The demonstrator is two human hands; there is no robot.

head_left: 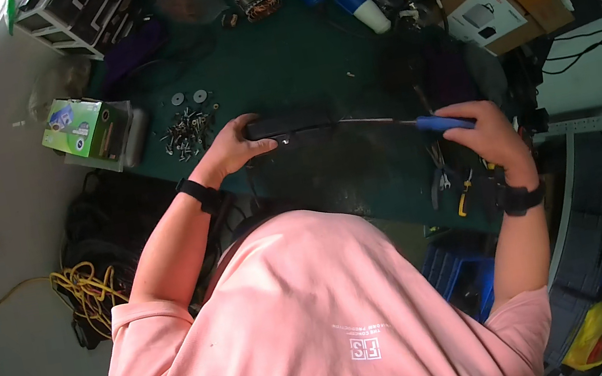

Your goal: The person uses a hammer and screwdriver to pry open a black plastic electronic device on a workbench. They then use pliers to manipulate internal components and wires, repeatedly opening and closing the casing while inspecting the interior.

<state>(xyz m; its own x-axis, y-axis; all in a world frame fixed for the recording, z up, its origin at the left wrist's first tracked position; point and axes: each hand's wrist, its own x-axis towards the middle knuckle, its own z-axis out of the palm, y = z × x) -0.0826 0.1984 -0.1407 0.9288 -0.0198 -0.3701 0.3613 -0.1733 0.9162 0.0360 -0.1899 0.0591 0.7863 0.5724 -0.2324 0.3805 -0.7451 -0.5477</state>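
Note:
My left hand (232, 152) is closed around the left end of a long black object (295, 122), its thumb along the near side. What kind of object this is, I cannot make out. My right hand (494, 134) grips the blue handle of a screwdriver (444, 122). The thin shaft points left, and its tip reaches the right end of the black object; whether it touches or goes in, I cannot tell. Left of my left hand lies a pile of loose screws (187, 134), with two round washers (199, 95) just beyond it.
A green box (77, 131) stands at the left on the green table (254, 59). Pliers (466, 191) lie near my right wrist. At the back are a copper-wound coil (257, 1), a blue and white bottle (364, 9) and a cardboard box (498, 4). Yellow cable (85, 286) hangs at the left.

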